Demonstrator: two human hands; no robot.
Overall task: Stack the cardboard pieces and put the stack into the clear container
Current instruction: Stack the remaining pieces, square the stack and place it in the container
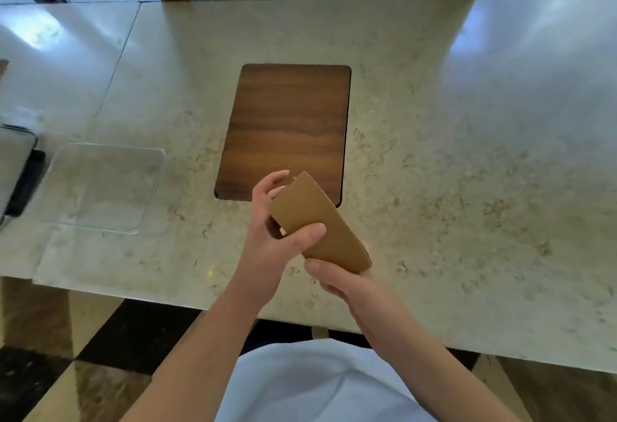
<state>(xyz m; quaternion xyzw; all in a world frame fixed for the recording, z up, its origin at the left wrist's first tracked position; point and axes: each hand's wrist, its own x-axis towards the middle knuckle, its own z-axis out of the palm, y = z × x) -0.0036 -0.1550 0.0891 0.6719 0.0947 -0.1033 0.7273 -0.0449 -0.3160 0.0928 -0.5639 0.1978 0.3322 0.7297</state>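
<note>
A stack of brown cardboard pieces point(317, 218) is held tilted above the near part of the marble table, just in front of the wooden board. My left hand point(270, 238) grips its left edge, thumb on top and fingers curled behind. My right hand point(347, 283) holds the lower right end from below. How many pieces are in the stack cannot be told. The clear container point(60, 218) sits empty on the table to the left, well apart from both hands.
A dark wooden board point(287, 127) lies in the middle of the marble table point(467, 171). A dark object point(23, 184) stands at the far left edge beside the container. The table's near edge runs just below my hands.
</note>
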